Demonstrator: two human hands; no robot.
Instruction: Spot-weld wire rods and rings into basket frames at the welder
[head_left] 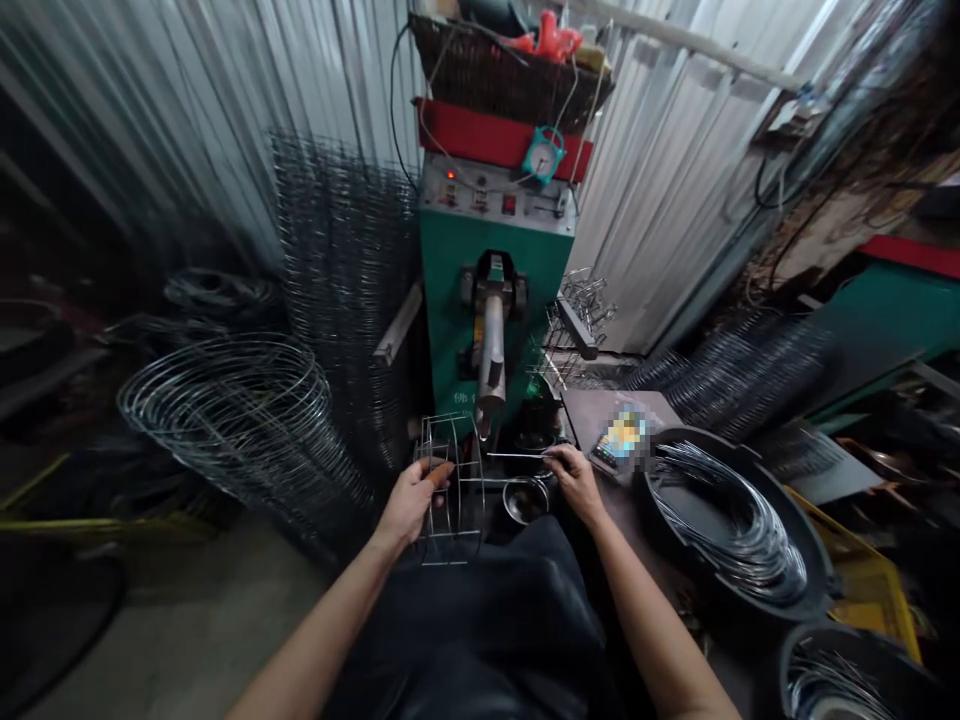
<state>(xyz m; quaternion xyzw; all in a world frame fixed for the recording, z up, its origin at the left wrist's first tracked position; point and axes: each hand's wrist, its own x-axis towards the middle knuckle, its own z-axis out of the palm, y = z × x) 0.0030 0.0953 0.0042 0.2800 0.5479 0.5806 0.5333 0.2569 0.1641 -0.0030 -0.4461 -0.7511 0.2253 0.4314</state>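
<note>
Silver open-sided wire frame [457,500] held in front of the green box-shaped machine [450,260]

From the head view, the wire frame is low in front of the machine, to the left of the silver cylindrical metal arm [493,340] that juts from its face. The left hand [409,500] has its fingers closed around the frame's wires. The right hand [576,480], in front of the machine's right side, pinches one end of a thin straight metal rod [517,457] between its fingertips, with barely any gap. That rod runs leftward to just below the arm's tip; whether it touches the frame cannot be told.

A small round metal bowl [505,503] is below the rod, in front of the machine. To the machine's right, beside a grey tabletop [585,410], a round black tub [651,490] holds coiled silver wire [765,555]. A tall stack of dark wire grids [337,250] rises just left of the machine; farther left is a pile of round wire baskets [225,400]. A teal clock [543,157] hangs at the machine's top.
</note>
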